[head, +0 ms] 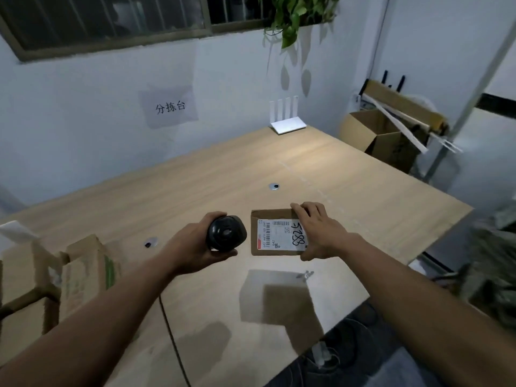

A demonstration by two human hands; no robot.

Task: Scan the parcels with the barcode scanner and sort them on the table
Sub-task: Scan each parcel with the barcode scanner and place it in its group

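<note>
Head view, looking down across a wooden table [279, 169]. At the left edge of the tabletop: a stack of cardboard boxes [50, 275], presumably parcels waiting; labels not readable. Just right of these, left hand [192, 247] closed around the handle of a black scanner [226, 233], held above the tabletop with a dark cable [173, 342] trailing down toward the near edge. Scanner head appears turned toward the camera rather than toward the label; exact aim not determinable. Just beside the scanner, to its right, a small brown parcel [275, 233], raised off the tabletop as judged by the square shadow [279, 297] below it near the near edge. White shipping label [282, 235] facing up, barcodes on its left part, handwritten digits on its right. Right hand [318, 233] gripping the parcel's right side, fingers curled over the far edge, thumb under the near corner, partly covering the label's right margin. Scanner and parcel close but apart, not touching.

Step in hand, by judgement: presenting the label for scanning. Next move calls for turning the scanner window onto the barcodes while keeping fingers off them, then placing the parcel on the open tabletop. Far right corner: white router [287, 125], clear of the work.
</note>
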